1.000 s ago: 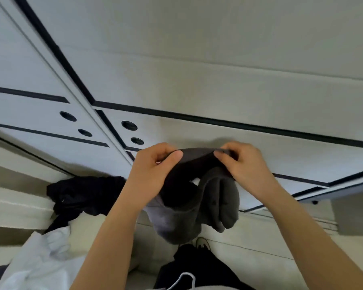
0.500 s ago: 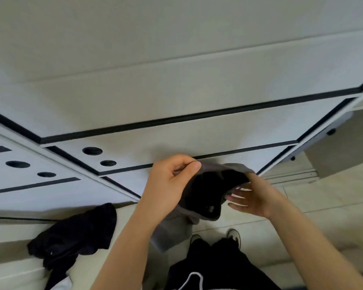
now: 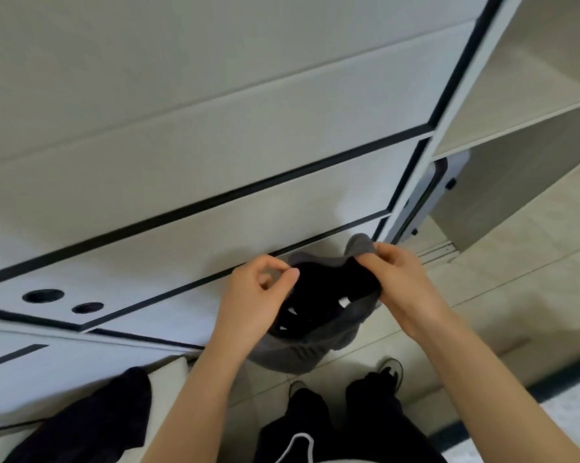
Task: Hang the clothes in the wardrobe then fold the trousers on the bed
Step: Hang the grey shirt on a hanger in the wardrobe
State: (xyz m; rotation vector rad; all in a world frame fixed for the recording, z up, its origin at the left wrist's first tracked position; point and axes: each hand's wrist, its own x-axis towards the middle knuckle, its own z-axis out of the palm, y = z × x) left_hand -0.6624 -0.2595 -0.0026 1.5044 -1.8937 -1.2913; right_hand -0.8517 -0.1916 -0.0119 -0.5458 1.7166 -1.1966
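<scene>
Onlooker: Grip has changed on the right hand (image 3: 402, 282). A moment back its fingers were spread loose under the cloth, and now they pinch the rim of the grey garment (image 3: 292, 354), centre right of the frame.

Friend: And the left hand (image 3: 258, 299)?

Onlooker: Same hold as before, thumb and forefinger nipped together on the opposite edge, just left of centre. Between the two hands the opening is pulled wide, with dark lining showing. The rest sags in mid-air above the person's shoes (image 3: 390, 369).

Friend: So where's this heading?

Onlooker: The view has swung right, and an open wardrobe bay (image 3: 522, 61) with a shelf (image 3: 515, 108) has come in at the upper right. I'd judge the piece is being opened out for hanging. No hanger in sight, though, so that step isn't done.

Friend: Trousers?

Onlooker: A black garment (image 3: 81, 419) lies on the bed (image 3: 168, 375) at lower left, and I can't tell what it is. Folding hasn't begun.

Friend: Any label or logo?

Onlooker: None readable. There's nothing on the cloth and nothing on the white doors (image 3: 215, 162), only black lines and round holes.
</scene>
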